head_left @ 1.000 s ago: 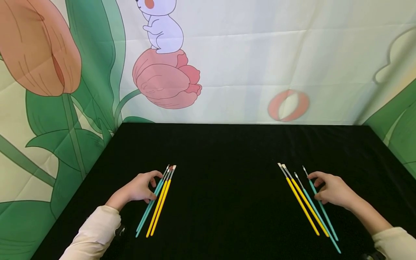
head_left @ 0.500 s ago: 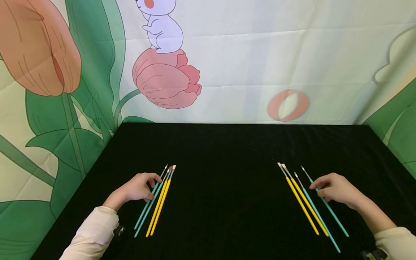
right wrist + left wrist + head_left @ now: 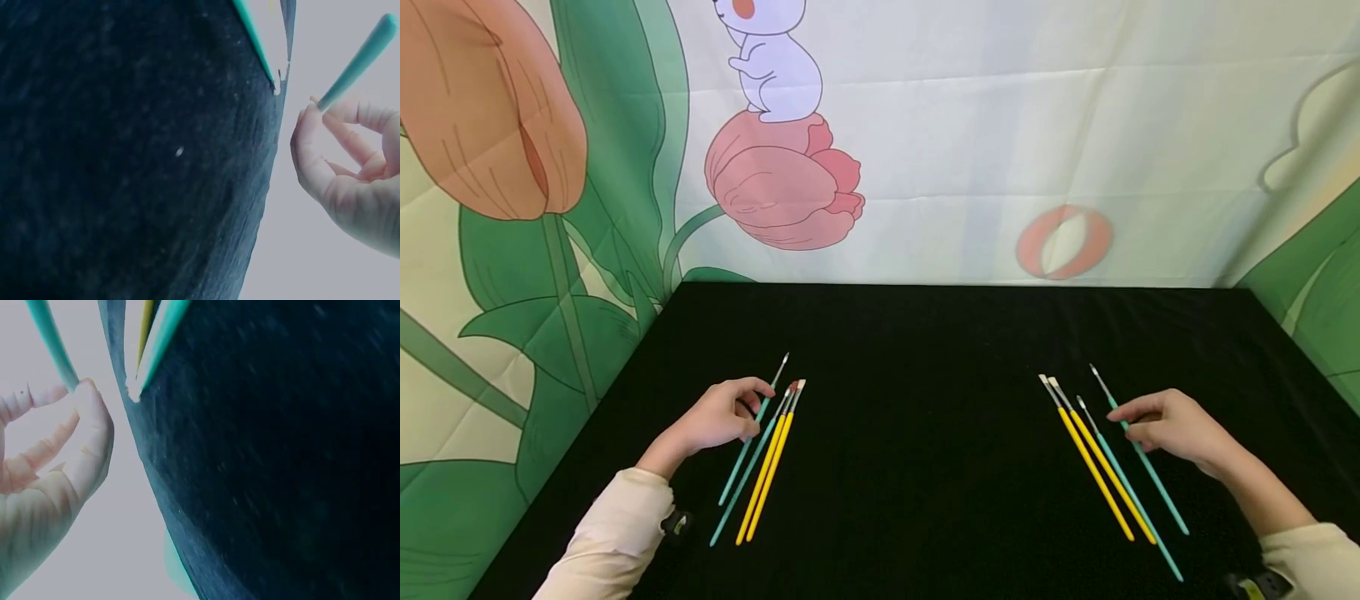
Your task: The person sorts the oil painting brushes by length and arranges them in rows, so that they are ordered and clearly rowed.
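My left hand (image 3: 726, 412) pinches a teal paintbrush (image 3: 730, 483) between thumb and fingertips, tip pointing away from me. In the left wrist view the handle (image 3: 53, 344) of that brush reaches the fingertips. Beside it lie another teal paintbrush (image 3: 735, 500) and two yellow paintbrushes (image 3: 770, 479). On the other side, my right hand (image 3: 1176, 429) pinches a teal paintbrush (image 3: 1162, 492), whose handle end (image 3: 359, 59) shows in the right wrist view. Left of this brush are a teal paintbrush (image 3: 1146, 517) and two yellow paintbrushes (image 3: 1096, 475).
A black cloth (image 3: 917, 433) covers the table, with a wide stretch of it between the two brush groups. Behind the table hangs a printed backdrop (image 3: 925, 150) with flowers and a white animal.
The left hand's teal brush has come apart from its neighbour and moved forward. The right hand's teal brush has swung outward from its group, then moved forward. The other brushes stay put.
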A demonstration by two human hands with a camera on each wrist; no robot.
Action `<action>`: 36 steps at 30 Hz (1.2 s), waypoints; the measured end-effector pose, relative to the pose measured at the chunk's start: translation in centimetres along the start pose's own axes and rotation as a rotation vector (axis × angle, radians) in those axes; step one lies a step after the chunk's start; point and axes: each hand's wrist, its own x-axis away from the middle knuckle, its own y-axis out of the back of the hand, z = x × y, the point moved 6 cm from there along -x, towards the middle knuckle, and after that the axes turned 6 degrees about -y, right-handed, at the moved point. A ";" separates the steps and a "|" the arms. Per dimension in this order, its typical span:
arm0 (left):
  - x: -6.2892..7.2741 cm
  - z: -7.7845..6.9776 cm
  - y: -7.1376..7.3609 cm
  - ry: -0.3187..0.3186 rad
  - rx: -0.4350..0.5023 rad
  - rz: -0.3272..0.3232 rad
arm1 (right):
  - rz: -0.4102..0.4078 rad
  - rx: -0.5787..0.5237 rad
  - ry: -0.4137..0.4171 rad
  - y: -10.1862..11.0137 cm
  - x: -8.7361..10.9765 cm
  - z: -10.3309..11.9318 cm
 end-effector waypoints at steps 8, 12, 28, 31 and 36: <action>-1.4 -1.0 -0.5 -0.023 0.088 -0.041 | 0.000 -0.041 0.014 -0.1 -0.2 0.6; -2.1 -1.7 -0.8 -0.055 0.121 -0.054 | -0.004 -0.051 0.018 -0.2 -0.5 0.7; -4.5 -3.9 -1.2 -0.110 0.167 -0.085 | -0.006 -0.039 0.017 -0.4 -0.8 1.6; -4.9 -4.1 -1.2 -0.103 0.162 -0.083 | -0.010 -0.032 0.021 -0.4 -0.8 1.7; -5.8 -4.4 -1.3 -0.091 0.154 -0.080 | -0.013 -0.018 0.024 -0.5 -0.9 1.7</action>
